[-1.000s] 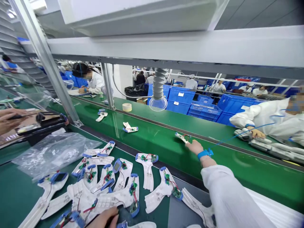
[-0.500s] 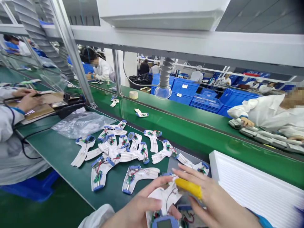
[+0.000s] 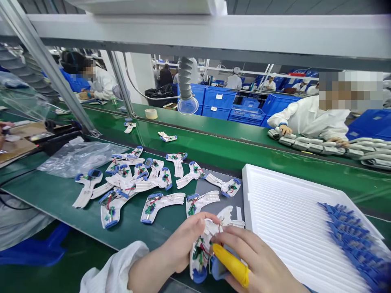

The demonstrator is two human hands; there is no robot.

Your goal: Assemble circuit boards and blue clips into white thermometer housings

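My left hand [image 3: 186,240] is closed around a white gun-shaped housing half [image 3: 200,260], probably from an infrared thermometer, with a green board, thin wires and a blue end cap. My right hand [image 3: 247,252], a yellow finger cot [image 3: 230,264] on one finger, is closed on a blue display part [image 3: 218,268] beside the housing; its fingertips also reach the wires. The display's face is turned out of sight. Just beyond my hands lie another white housing piece [image 3: 227,215] and a wired housing half [image 3: 200,201].
Several similar housing halves [image 3: 159,201] spread over the green bench to the left, near a clear plastic bag [image 3: 82,156]. At right stands a ribbed white tray [image 3: 275,211] with rows of blue parts [image 3: 354,236]. Across the green belt [image 3: 207,146] a co-worker [image 3: 317,118] handles grey-white pieces.
The display, earlier face up at the housing's lower end, is now turned away in my right hand. My right hand has closed in on the housing. The view has swung right, showing more tray.
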